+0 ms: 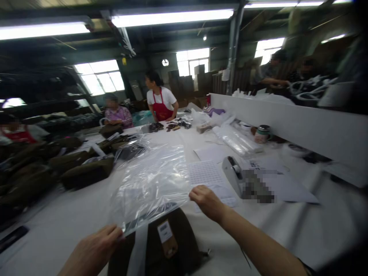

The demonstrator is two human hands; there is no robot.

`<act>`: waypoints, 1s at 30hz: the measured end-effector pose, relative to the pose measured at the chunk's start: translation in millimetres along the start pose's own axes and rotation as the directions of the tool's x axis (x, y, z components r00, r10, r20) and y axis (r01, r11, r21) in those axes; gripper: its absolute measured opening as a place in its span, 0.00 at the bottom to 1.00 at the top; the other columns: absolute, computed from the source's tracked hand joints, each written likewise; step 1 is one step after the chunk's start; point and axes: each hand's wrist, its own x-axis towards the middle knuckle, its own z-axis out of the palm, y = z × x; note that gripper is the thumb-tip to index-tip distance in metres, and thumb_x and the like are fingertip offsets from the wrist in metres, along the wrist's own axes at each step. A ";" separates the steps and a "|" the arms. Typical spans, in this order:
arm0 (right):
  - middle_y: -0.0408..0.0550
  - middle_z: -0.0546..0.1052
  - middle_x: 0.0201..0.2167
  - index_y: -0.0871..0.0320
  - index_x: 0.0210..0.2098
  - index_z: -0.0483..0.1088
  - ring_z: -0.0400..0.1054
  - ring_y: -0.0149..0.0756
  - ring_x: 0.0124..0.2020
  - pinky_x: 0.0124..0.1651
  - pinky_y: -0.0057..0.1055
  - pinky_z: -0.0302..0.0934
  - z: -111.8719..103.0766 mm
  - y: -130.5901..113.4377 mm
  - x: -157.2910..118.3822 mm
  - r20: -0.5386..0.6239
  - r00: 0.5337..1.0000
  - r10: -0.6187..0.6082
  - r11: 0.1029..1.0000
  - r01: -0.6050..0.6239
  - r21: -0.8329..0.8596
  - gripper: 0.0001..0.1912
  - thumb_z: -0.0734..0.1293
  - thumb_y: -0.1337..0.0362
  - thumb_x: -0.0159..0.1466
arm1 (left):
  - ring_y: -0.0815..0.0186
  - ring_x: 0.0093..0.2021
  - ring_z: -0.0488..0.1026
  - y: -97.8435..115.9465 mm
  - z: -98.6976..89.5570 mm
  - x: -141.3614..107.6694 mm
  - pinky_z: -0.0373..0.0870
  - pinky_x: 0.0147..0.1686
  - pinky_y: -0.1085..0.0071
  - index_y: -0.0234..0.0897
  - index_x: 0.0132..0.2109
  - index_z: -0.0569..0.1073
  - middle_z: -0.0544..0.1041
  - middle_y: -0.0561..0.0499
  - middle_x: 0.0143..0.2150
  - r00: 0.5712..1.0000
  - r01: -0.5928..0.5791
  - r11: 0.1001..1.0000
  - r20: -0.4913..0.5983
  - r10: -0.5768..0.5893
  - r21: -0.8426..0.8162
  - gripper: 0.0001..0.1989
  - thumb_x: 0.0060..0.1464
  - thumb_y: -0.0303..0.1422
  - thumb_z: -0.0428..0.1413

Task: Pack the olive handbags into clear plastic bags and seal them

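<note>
left hand [105, 240], right hand [207, 202] pinch clear plastic [155, 176]; dark bag [184, 245] cut off.

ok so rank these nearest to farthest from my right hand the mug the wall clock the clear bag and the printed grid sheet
From your right hand:
1. Clear bag, in its grip.
2. Printed grid sheet, just beyond.
3. Mug, farther off, right.
4. Wall clock, across the room.
</note>
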 end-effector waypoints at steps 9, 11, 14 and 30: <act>0.48 0.72 0.40 0.54 0.52 0.59 0.69 0.39 0.42 0.44 0.36 0.66 33.0 30.0 -73.5 -0.031 0.950 0.309 0.892 -0.279 0.355 0.14 0.55 0.64 0.67 | 0.63 0.40 0.75 -33.1 2.5 -58.3 0.72 0.41 0.71 0.41 0.44 0.73 0.78 0.51 0.40 0.932 0.243 0.883 -0.155 -0.327 -0.402 0.13 0.59 0.39 0.47; 0.51 0.68 0.51 0.52 0.57 0.55 0.63 0.43 0.52 0.53 0.41 0.62 36.8 21.1 -65.6 -0.020 0.955 0.297 0.898 -0.272 0.346 0.21 0.59 0.59 0.65 | 0.65 0.39 0.76 -26.2 5.0 -58.9 0.72 0.40 0.72 0.40 0.44 0.72 0.78 0.50 0.39 0.958 0.108 0.914 -0.204 -0.201 -0.392 0.12 0.61 0.35 0.46; 0.52 0.56 0.61 0.52 0.62 0.49 0.52 0.47 0.61 0.58 0.45 0.57 43.1 1.1 -34.6 0.011 0.986 0.168 0.930 -0.163 0.329 0.30 0.61 0.59 0.63 | 0.67 0.33 0.75 -5.5 2.5 -48.4 0.70 0.33 0.75 0.38 0.42 0.72 0.77 0.50 0.33 0.976 -0.085 0.953 -0.216 0.021 -0.291 0.11 0.62 0.31 0.45; 0.45 0.75 0.38 0.55 0.44 0.68 0.66 0.44 0.48 0.61 0.50 0.46 92.9 -27.3 48.1 -0.180 0.876 -0.448 0.853 0.479 0.207 0.12 0.62 0.65 0.61 | 0.63 0.37 0.74 75.1 18.2 -30.4 0.68 0.33 0.72 0.36 0.50 0.67 0.77 0.50 0.38 0.960 0.040 0.932 -0.244 -0.135 -0.359 0.26 0.49 0.48 0.56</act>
